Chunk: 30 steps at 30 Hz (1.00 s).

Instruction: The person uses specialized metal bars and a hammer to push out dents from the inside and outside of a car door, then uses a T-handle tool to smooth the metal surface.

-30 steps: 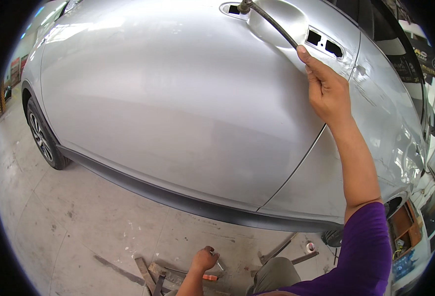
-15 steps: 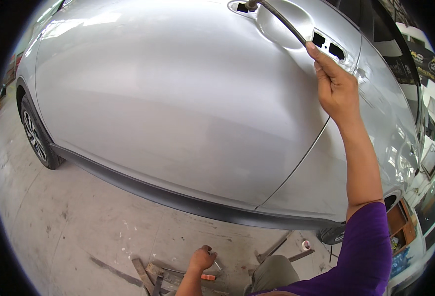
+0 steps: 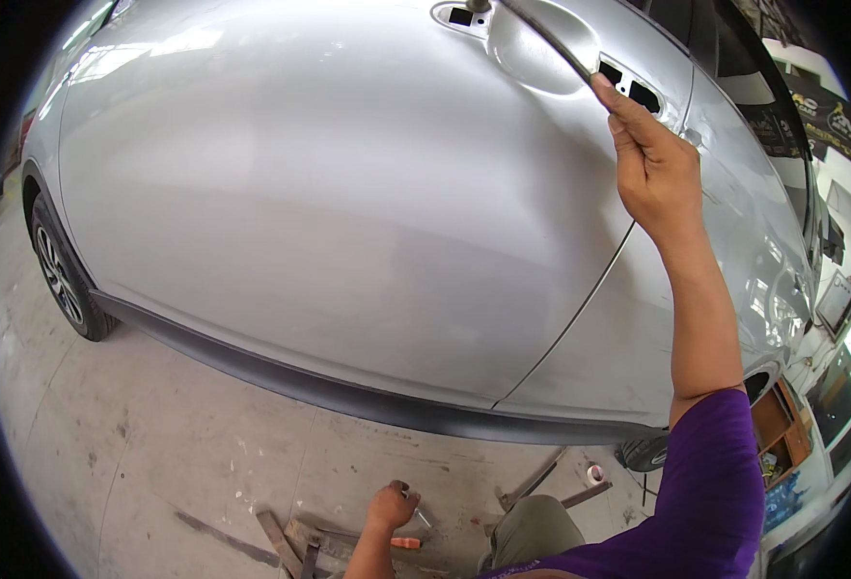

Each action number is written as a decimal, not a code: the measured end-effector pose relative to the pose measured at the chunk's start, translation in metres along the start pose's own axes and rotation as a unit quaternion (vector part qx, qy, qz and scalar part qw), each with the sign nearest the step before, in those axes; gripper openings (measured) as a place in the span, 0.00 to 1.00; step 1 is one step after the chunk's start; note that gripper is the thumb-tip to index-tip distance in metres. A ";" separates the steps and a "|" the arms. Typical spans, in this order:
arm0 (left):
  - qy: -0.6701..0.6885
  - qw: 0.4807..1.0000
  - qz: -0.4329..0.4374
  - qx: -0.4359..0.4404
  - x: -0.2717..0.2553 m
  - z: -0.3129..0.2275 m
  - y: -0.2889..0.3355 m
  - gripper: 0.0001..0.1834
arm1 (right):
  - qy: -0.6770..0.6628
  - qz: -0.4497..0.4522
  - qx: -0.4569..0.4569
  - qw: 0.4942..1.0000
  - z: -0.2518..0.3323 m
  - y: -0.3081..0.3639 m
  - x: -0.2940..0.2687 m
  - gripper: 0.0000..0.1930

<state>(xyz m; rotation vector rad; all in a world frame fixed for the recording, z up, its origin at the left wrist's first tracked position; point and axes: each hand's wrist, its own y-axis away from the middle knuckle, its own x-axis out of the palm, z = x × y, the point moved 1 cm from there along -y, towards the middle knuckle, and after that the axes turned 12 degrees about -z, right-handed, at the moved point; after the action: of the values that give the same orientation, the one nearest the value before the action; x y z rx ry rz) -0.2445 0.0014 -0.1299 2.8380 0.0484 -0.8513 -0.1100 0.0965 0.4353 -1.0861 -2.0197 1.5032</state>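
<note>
My right hand [image 3: 657,169] is raised to a silver car door [image 3: 329,203], thumb and forefinger pinching a slim dark curved rod [image 3: 553,43]. The rod runs up and left across the round handle recess [image 3: 541,58]; a thicker dark end shows at the top edge of the picture. Cut-out openings [image 3: 628,87] lie bare on the door beside my fingers. Low down, my left hand [image 3: 394,505] is closed above the floor, with a small pale rod-like piece [image 3: 423,518] sticking out. Its grip hides the rest of that piece.
A dark sill [image 3: 348,396] runs along the car's bottom, with a front wheel [image 3: 64,275] at far left. Wooden pieces [image 3: 281,540], an orange-handled thing [image 3: 406,542] and a roll of tape [image 3: 595,474] are near the floor. A wooden shelf [image 3: 782,429] stands at right.
The view has shifted a little, so the car sits slightly farther left. The dark rod's thick end is slightly higher against the door. Both hands keep their grips.
</note>
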 end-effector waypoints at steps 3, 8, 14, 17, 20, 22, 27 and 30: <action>0.002 1.000 -0.006 0.011 0.003 0.002 0.000 0.26 | 0.013 0.014 0.001 1.000 -0.005 0.000 0.001 0.19; 0.001 1.000 0.009 -0.003 -0.001 -0.004 0.000 0.26 | -0.005 -0.026 -0.022 0.999 0.001 0.000 0.001 0.20; 0.001 1.000 0.004 0.001 -0.004 -0.003 0.001 0.26 | 0.007 0.005 -0.005 1.000 -0.011 0.016 0.002 0.23; 0.010 1.000 -0.005 0.001 -0.002 -0.004 0.000 0.26 | 0.007 0.005 -0.007 1.000 -0.016 0.019 0.007 0.23; -0.006 1.000 -0.010 0.005 -0.001 0.002 0.000 0.26 | 0.014 -0.001 -0.001 1.000 -0.008 0.013 0.010 0.22; -0.004 1.000 -0.013 0.013 -0.001 -0.001 0.001 0.26 | 0.028 0.002 -0.008 1.000 -0.005 0.012 0.012 0.22; 0.019 0.999 -0.020 0.015 -0.004 -0.007 0.003 0.25 | 0.023 0.004 -0.018 1.000 -0.008 0.003 0.020 0.21; 0.021 0.999 -0.029 0.023 -0.002 -0.002 0.002 0.25 | 0.015 0.019 0.004 1.000 0.000 0.002 0.022 0.22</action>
<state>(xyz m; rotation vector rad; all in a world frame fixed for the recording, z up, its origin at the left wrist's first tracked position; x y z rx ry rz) -0.2444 -0.0002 -0.1266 2.9101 0.1175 -0.8148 -0.1230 0.1143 0.4302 -1.1426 -1.9817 1.5026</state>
